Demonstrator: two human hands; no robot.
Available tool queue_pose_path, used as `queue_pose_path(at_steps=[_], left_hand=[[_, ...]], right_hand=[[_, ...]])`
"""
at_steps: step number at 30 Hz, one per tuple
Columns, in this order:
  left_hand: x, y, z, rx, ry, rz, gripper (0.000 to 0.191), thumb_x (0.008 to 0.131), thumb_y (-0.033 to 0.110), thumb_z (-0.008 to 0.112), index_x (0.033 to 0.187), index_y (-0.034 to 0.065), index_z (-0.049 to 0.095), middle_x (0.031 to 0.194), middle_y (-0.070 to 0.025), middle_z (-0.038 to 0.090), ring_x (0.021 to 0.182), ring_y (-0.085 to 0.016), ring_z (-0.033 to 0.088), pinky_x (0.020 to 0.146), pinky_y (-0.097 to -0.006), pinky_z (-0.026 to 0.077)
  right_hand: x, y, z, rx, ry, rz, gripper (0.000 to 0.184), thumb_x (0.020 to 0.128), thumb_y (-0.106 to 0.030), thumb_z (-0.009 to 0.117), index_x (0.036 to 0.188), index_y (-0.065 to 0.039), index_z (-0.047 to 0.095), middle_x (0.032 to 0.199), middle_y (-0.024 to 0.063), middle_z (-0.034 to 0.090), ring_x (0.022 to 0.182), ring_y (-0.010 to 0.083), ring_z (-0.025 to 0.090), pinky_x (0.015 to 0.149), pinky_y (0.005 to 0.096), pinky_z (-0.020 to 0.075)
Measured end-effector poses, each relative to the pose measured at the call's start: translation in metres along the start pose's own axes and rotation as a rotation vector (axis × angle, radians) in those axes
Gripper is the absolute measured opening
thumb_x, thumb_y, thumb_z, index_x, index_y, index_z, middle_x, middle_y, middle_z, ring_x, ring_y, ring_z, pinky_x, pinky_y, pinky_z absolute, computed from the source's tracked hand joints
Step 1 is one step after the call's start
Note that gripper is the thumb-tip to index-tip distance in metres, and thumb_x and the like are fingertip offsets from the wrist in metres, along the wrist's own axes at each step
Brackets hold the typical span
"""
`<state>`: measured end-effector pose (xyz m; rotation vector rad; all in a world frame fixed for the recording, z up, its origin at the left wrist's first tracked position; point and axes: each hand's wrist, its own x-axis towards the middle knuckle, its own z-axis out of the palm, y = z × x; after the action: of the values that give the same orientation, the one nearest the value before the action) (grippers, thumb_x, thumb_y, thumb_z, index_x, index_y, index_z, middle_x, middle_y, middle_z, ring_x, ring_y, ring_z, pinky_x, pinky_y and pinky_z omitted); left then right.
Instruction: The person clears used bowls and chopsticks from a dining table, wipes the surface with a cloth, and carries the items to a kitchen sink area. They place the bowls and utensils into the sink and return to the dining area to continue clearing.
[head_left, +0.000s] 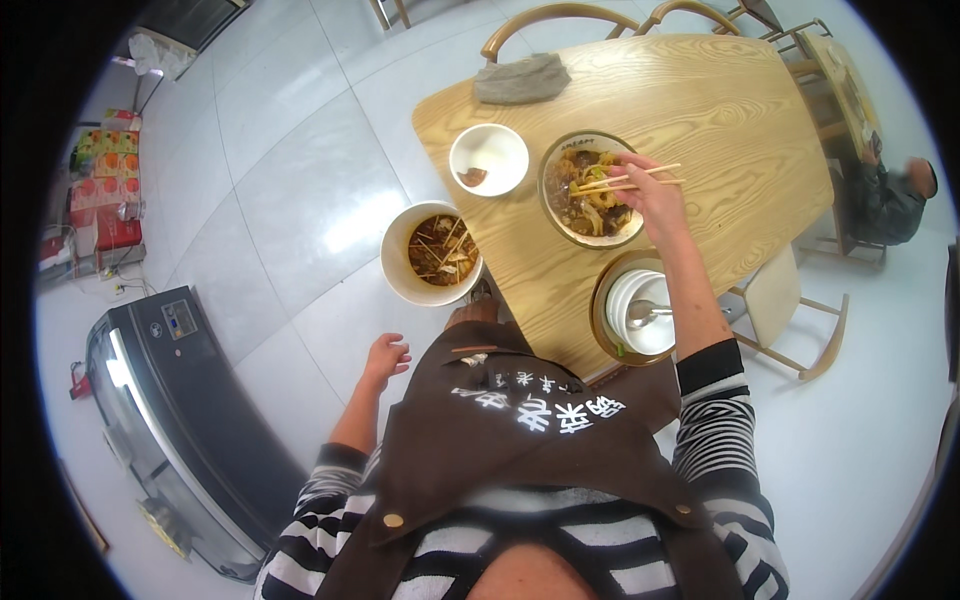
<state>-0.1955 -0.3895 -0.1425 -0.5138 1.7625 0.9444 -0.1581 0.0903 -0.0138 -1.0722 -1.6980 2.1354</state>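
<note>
My right hand (651, 193) grips a pair of wooden chopsticks (667, 181), their tips in the food of a large bowl (553, 219) on the wooden table (720, 97). That bowl holds vegetables in dark broth. My left hand (387, 357) hangs beside my apron, fingers apart and slightly curled, holding nothing. A small white bowl (504, 161) with a brown scrap in it stands left of the large bowl. Nearer to me, stacked white bowls (619, 304) with a metal spoon (639, 313) sit inside a larger brown-rimmed bowl (598, 319).
A white bucket (397, 259) with dark liquid and discarded sticks stands against the table's left edge. A grey cloth (523, 79) lies at the far corner. Wooden chairs (772, 300) surround the table. A person (891, 202) sits at another table, right. A dark display cabinet (202, 420) stands left.
</note>
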Motion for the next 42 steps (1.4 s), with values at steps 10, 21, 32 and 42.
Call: queue_pose_path(at_steps=[10, 21, 32, 42], left_hand=[[0.0, 0.011, 0.001, 0.007, -0.034, 0.056, 0.04, 0.082, 0.014, 0.055, 0.118, 0.0016, 0.044, 0.094, -0.0077, 0.055, 0.084, -0.017, 0.058, 0.072, -0.0319, 0.051], [-0.001, 0.004, 0.001, 0.014, -0.028, 0.02, 0.04, 0.083, 0.014, 0.055, 0.119, 0.0017, 0.044, 0.092, -0.0069, 0.056, 0.083, -0.017, 0.058, 0.07, -0.0312, 0.051], [-0.002, 0.002, 0.001, 0.018, -0.024, 0.043, 0.041, 0.082, 0.014, 0.055, 0.119, 0.0014, 0.044, 0.093, -0.0076, 0.056, 0.083, -0.017, 0.058, 0.071, -0.0309, 0.051], [0.006, -0.002, -0.002, 0.0, -0.018, 0.051, 0.038, 0.081, 0.014, 0.056, 0.116, 0.0029, 0.047, 0.092, -0.0087, 0.057, 0.08, -0.017, 0.059, 0.067, -0.0306, 0.051]], right_hand=[[-0.004, -0.003, -0.023, 0.239, 0.189, -0.053, 0.027, 0.089, -0.01, 0.05, 0.115, -0.002, 0.051, 0.101, 0.0114, 0.06, 0.09, 0.0167, 0.059, 0.074, 0.0261, 0.0508], [-0.033, -0.022, 0.031, -0.319, -0.018, -0.342, 0.02, 0.087, -0.007, 0.051, 0.102, -0.007, 0.064, 0.101, 0.0031, 0.063, 0.087, 0.0117, 0.059, 0.07, 0.0224, 0.0474], [-0.02, 0.003, 0.009, 0.031, 0.096, -0.088, 0.025, 0.088, -0.011, 0.053, 0.112, -0.003, 0.054, 0.097, 0.0103, 0.062, 0.084, 0.0154, 0.061, 0.069, 0.0236, 0.0509], [-0.03, -0.003, -0.026, 0.273, 0.17, -0.026, 0.027, 0.088, -0.011, 0.053, 0.114, -0.003, 0.052, 0.102, 0.012, 0.06, 0.09, 0.0171, 0.06, 0.074, 0.0253, 0.0515]])
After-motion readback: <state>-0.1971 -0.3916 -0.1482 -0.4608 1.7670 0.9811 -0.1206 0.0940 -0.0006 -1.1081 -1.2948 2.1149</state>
